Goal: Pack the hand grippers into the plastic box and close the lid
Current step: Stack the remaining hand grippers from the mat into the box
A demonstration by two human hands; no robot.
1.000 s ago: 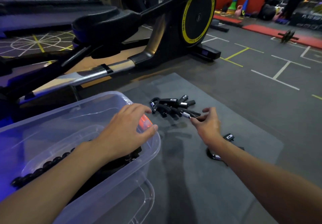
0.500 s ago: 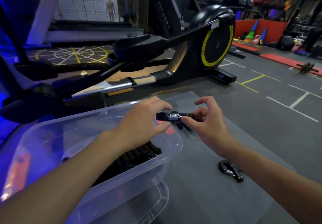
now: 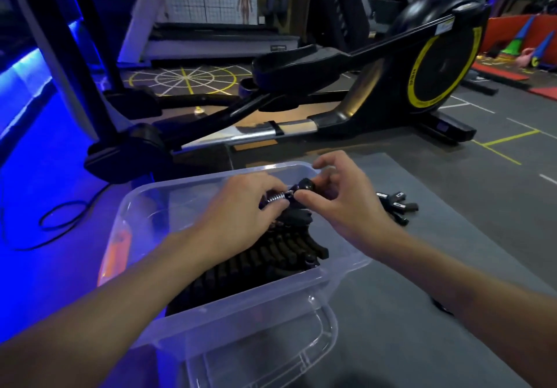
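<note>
Gripper [image 3: 297, 190] now over box [image 3: 193, 177] (black, steel-sprung).

A grey mat [image 3: 407, 267] lies on the line-marked gym floor [image 3: 497, 161]. It carries the clear plastic box [image 3: 241, 312], a clear lid [image 3: 271, 354] at the box's near side, and a heap of hand grippers [image 3: 394, 203] to its right. Beyond, an elliptical trainer [image 3: 391, 86] stands on the floor.

Black spring-coil hand gripper [image 3: 303, 185] held over the open clear plastic box [image 3: 229, 324], a row of black grippers [image 3: 271, 255] packed inside; more black grippers [image 3: 394, 203] piled just right; clear lid [image 3: 271, 366] off, lying in front.
</note>
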